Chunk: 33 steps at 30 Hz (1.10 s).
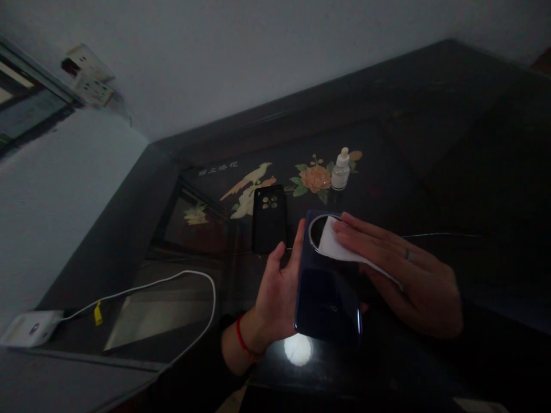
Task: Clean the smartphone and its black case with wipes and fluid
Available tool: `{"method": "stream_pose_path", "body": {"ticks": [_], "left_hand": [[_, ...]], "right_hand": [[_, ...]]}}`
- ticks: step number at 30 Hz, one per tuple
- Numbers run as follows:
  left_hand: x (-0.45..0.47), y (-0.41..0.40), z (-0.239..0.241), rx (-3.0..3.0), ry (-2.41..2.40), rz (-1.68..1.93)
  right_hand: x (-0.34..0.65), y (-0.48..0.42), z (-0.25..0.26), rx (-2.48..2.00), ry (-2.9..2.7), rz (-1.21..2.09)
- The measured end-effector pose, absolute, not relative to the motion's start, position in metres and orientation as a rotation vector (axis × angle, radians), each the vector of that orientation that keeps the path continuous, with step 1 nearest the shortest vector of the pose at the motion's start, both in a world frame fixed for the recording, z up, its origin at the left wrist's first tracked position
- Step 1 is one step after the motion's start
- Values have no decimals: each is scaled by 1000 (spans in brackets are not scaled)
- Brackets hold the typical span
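A dark blue phone [325,292] is held back side up above the dark table, its big round camera ring at the top. My left hand [278,292] grips it from the left and beneath, with the thumb standing out beside it. Pressed over the camera ring is a white cloth or tissue [338,246], pinned under the fingers of my right hand [396,269], which wears a ring. Part of the camera area is hidden by the cloth. Just beyond my left hand lies a black phone case [269,221] with several round camera holes.
A small dropper bottle [340,172] with a white top stands beyond the phone on the glossy table [413,155]. At the left, a white power adapter or socket block [32,328] trails a white cable [172,275] with a yellow tag [98,314]. Wall sockets [92,80] are at upper left.
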State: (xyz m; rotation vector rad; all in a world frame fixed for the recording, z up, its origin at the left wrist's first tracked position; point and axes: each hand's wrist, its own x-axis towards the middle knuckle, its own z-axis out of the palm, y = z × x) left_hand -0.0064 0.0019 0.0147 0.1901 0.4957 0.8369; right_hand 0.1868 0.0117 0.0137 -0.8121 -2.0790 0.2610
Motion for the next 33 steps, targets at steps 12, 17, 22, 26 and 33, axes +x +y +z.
{"method": "stream_pose_path", "body": {"ticks": [12, 17, 22, 26, 33], "left_hand": [[-3, 7, 10, 178, 494, 807], [-5, 7, 10, 194, 491, 797], [-4, 5, 5, 143, 541, 840], [-3, 10, 6, 156, 536, 851], [-4, 9, 4, 154, 509, 868]], "right_hand": [[165, -2, 12, -390, -2507, 133], [168, 4, 13, -355, -2457, 88], [171, 14, 10, -604, -2419, -42], [166, 4, 12, -272, -2502, 86], [173, 10, 12, -583, -2404, -58]]}}
